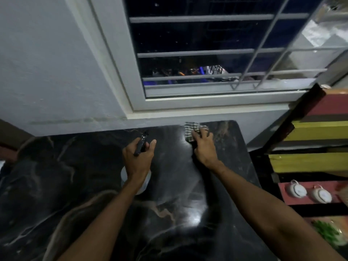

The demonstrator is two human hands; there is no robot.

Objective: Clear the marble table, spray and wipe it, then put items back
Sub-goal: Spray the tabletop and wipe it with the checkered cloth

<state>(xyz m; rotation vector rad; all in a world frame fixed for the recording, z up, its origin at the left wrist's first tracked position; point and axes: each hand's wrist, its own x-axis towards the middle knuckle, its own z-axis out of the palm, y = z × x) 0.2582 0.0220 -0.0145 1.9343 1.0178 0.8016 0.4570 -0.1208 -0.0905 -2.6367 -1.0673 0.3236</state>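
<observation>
- The marble table (79, 185) is black with pale brown and white veins, glossy under glare, set against the wall below the window (207, 53).
- The left hand (138, 157) grips a spray bottle (140, 143) with a black head and whitish body above the table's middle.
- The right hand (204, 147) presses flat on a checked cloth (192, 129) at the far right corner.
- 2 white teapots (308, 193) sit on a red shelf to the right.
</observation>
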